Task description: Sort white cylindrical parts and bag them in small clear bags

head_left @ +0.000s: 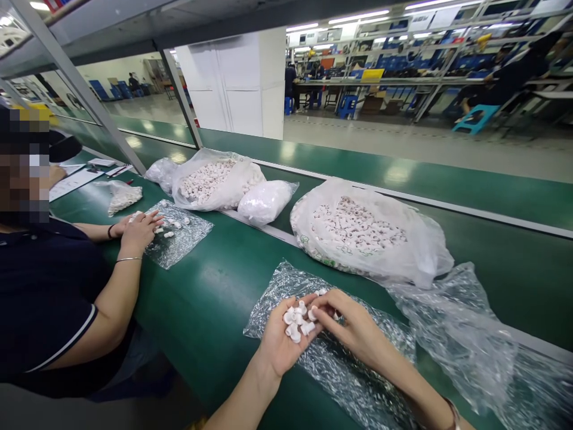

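Note:
My left hand (275,346) is cupped palm up and holds several small white plastic fittings (295,321), short and tube-like with flared ends. At its fingers, my right hand (360,327) pinches one white fitting (312,313) between thumb and fingertips. A few more white pieces show behind the fingers, partly hidden. Under both hands a crinkled clear plastic sheet (277,292) lies on the green bench (215,310). Just beyond my hands lies a large translucent bag (421,251) full of similar white pieces.
To the left a co-worker (49,310) has both hands over white pieces on another clear sheet (179,248). Beyond lie a second filled bag (224,173), a white bundle (266,200) and a small bag (124,197). More clear plastic (474,334) lies right. Metal posts (179,98) support an overhead shelf.

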Demonstrator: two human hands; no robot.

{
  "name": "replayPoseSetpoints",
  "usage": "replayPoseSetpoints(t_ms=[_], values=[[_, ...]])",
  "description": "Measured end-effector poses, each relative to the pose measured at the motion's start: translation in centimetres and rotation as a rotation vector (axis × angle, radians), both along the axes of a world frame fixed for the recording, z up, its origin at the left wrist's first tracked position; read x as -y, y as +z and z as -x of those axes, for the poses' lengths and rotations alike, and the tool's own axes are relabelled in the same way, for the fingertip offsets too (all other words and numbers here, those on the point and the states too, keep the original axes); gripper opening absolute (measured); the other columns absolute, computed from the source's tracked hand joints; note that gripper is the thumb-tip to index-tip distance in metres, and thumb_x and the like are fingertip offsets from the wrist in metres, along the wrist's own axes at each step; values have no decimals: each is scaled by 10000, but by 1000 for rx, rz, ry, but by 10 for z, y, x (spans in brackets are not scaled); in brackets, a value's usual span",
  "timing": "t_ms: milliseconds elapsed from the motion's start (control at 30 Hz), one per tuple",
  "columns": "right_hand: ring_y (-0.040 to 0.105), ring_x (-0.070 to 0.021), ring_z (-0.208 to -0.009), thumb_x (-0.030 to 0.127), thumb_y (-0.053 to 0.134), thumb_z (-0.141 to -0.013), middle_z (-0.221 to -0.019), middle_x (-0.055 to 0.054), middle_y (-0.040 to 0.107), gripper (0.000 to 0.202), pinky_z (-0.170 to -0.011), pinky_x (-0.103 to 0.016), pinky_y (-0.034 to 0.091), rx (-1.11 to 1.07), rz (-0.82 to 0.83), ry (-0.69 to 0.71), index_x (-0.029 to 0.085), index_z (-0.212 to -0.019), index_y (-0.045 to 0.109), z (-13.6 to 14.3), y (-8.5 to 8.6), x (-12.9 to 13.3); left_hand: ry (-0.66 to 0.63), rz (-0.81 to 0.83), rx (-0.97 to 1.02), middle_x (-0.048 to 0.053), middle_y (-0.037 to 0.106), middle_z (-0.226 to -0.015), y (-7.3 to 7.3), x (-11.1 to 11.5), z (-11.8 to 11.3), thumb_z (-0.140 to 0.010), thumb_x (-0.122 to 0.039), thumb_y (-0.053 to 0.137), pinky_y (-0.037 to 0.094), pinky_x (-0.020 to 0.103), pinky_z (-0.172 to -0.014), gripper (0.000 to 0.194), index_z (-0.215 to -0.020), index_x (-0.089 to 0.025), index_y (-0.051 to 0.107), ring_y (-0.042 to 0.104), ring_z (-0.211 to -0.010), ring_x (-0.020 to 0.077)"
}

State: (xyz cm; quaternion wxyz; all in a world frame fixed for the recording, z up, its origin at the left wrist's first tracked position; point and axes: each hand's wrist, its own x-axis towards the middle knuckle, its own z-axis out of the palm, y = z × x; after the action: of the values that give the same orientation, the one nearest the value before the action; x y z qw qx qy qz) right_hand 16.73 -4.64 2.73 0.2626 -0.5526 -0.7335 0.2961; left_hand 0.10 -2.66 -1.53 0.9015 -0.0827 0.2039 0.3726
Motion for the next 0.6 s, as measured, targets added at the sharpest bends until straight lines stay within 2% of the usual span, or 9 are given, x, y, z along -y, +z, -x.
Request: replayPoseSetpoints(t_ms=[100, 233, 333, 400, 500, 600], values=[[571, -177, -754, 437, 401, -1005, -853, -16, 622, 294, -649, -294, 433, -96, 118, -89, 245, -919, 607, -15, -3, -3, 84, 59, -78, 222, 629, -1224, -1, -3, 5, -911, -230, 541, 496, 435, -1013, 466, -1304, 11, 473, 588, -1187, 325], [542, -168, -652, 443, 428, -983, -773, -5, 600, 299, -582, -294, 398, 75, 191, -70, 235, -840, 588, -29, -15, -3, 106, 90, -128, 170, 643, -1224, -1, -5, 10, -900, -219, 573, 540, 391, -956, 475, -1330, -42, 477, 651, -1088, 276], [564, -182, -697, 427, 474, -962, -836, -22, 600, 229, -598, -306, 416, 195, 105, -116, 238, -901, 587, -28, -21, 0, 59, 49, -127, 185, 632, -1245, -1, -3, 7, -900, -234, 575, 545, 378, -942, 480, -1322, -22, 489, 662, -1063, 273], [581, -193, -780, 411, 458, -975, -907, -39, 597, 209, -649, -318, 445, 181, 12, -137, 242, -968, 581, -23, -19, 1, 24, 22, -97, 214, 620, -1254, -1, 0, 2, -913, -251, 551, 529, 382, -965, 474, -1306, 9, 498, 644, -1099, 288], [577, -200, -874, 362, 425, -1000, -974, -56, 594, 200, -727, -331, 465, 124, -71, -26, 252, -1041, 587, -13, -9, 2, -27, -12, -12, 232, 625, -1233, -4, 4, -5, -931, -262, 512, 505, 377, -989, 445, -1264, 33, 523, 613, -1152, 292], [561, -218, -903, 330, 462, -988, -983, -62, 610, 183, -748, -351, 462, 152, -99, 120, 260, -1066, 611, -5, 1, 0, -66, -15, 24, 199, 668, -1153, -6, 8, -10, -932, -263, 510, 519, 368, -955, 383, -1204, 2, 564, 636, -1107, 266]])
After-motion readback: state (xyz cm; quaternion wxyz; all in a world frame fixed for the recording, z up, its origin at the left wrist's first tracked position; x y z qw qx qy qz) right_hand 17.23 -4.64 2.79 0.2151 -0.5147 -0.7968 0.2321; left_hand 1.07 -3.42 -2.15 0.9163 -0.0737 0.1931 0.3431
